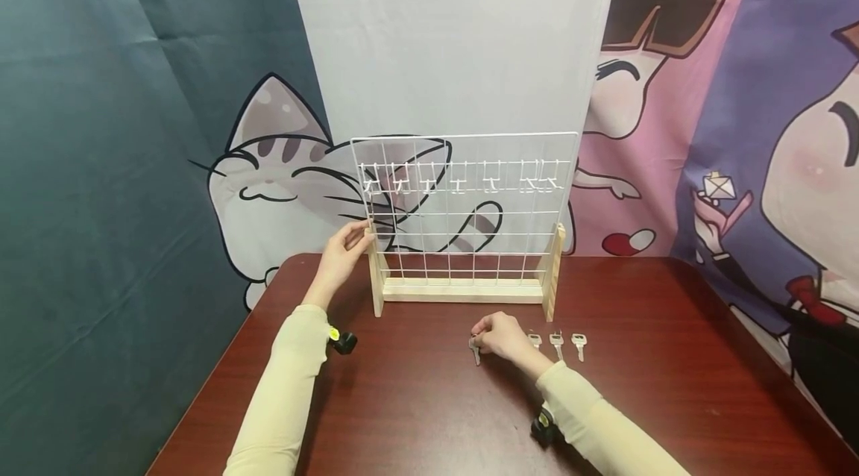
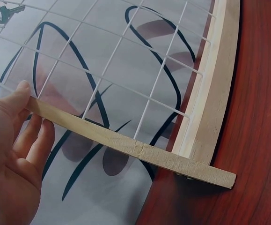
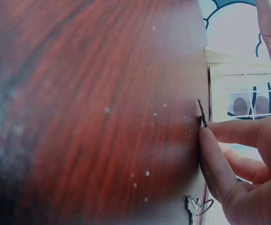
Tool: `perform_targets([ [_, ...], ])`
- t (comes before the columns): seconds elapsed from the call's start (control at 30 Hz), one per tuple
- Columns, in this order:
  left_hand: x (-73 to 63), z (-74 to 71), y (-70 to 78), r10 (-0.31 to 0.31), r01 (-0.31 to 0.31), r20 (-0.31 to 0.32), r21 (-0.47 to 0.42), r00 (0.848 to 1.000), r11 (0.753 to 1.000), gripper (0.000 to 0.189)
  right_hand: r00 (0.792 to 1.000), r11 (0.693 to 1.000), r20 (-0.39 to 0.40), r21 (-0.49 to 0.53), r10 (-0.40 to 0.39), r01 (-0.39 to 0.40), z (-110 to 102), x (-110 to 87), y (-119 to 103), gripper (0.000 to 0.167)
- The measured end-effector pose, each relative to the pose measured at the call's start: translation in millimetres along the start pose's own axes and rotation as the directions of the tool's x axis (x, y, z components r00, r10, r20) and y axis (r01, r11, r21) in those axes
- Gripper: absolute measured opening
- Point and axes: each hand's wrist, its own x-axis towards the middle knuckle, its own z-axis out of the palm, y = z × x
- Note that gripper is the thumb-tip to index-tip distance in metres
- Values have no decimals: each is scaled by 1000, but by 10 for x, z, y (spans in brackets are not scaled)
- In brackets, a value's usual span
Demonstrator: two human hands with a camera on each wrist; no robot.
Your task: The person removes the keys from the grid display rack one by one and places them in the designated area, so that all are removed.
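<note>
My left hand (image 1: 345,252) pinches the upper end of the rack's left wooden post (image 2: 140,151) between thumb and fingers. The white wire grid rack (image 1: 448,234) stands upright in its wooden base. Lower right, my right hand (image 1: 503,334) holds a small metal key (image 1: 476,353) at the tabletop, pinched by thumb and forefinger. In the right wrist view that key (image 3: 202,112) shows edge-on beyond the fingertips. Right of this hand lie three more keys: one (image 1: 535,340) partly behind the hand, a middle one (image 1: 556,342) and an outer one (image 1: 579,345).
Several white hooks (image 1: 458,186) hang in a row across the upper grid. A dark key (image 2: 6,14) hangs near the grid's upper left in the left wrist view. The reddish-brown table (image 1: 403,394) meets a printed cloth backdrop (image 1: 463,36) behind the rack.
</note>
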Motion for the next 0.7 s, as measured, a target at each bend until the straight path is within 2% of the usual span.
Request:
perform_targets([
  [0.27,11,-21,61,-33,33,21,-11,999,999,45,1000,1000,2,-11,5,-5,-14,6,-19,5],
  [0.5,-93,-31,362,-28,27,44,16,999,999,41,1000,1000,-1,-2,8,-8,5,-1,-28,5],
  [0.7,-125,-33,380,-26,25,44,18,999,1000,40,1000,1000,-16,21,5,-5,14,-27,-30,7],
])
